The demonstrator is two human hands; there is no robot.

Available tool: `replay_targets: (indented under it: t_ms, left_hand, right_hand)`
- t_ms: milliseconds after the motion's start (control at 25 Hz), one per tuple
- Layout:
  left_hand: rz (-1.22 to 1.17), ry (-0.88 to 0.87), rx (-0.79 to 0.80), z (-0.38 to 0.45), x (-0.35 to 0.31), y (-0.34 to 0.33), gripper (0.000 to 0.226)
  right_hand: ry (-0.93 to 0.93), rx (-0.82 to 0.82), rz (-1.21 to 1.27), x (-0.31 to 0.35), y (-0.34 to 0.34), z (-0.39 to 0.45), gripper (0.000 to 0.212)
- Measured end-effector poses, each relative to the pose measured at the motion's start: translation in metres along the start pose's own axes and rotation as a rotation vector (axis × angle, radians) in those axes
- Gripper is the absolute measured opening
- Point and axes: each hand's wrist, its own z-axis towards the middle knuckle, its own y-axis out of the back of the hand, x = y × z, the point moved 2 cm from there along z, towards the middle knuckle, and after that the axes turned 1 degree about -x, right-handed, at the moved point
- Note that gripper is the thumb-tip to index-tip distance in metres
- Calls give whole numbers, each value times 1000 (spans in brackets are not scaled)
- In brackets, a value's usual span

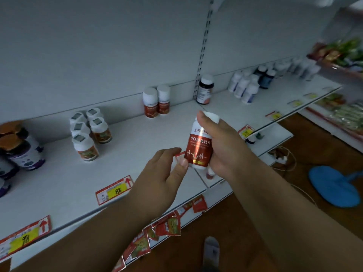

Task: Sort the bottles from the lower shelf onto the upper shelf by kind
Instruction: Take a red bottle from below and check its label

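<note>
A red bottle [199, 146] is held upright at the centre of the frame. It is gripped by the right hand [224, 148], whose fingers are curled round its side. Its lower edge is touched by the loosely spread fingertips of the left hand [167, 173]. The matching red pair [156, 102] stands on the upper shelf [137, 146], above and left of the held bottle.

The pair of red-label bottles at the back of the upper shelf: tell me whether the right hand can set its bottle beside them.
Probably yes. The right hand grips the red-label bottle, and the shelf between it and the matching pair lies bare, with free space beside them.
</note>
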Motion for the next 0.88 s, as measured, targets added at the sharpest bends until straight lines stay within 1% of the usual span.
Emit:
replay_targets:
  t_ms: [80,200,280,360,440,560,640,760,880]
  left_hand:
    - [10,-8,15,25,-15,-24,80]
    - [11,0,2,73,-33,-65,79]
    - [19,35,-33,110,-46,-97,77]
    - [35,66,-64,147,-58,-121,78]
    - [49,112,-123,168,-60,-133,79]
    - [63,194,-232,179,-49,-131,78]
    - [83,251,-293,175,-37,-123,80]
    - [148,314,-334,171,-15,-103,83]
    - [321,402,-343,170,15,-74,89]
  right_hand:
    - [38,-16,-21,14,33,19,26]
    - [80,-30,-151,28,82,61,31]
    - [106,8,-179,44,115,96,32]
    - [131,30,-195,62,143,130,28]
    - [148,94,-270,72,154,158,23]
    - [186,239,-428,72,148,187,27]
    - [194,334,-475,66,132,200,31]
    - [198,409,-491,55,96,211,37]
    - [277,455,-656,44,53,214,43]
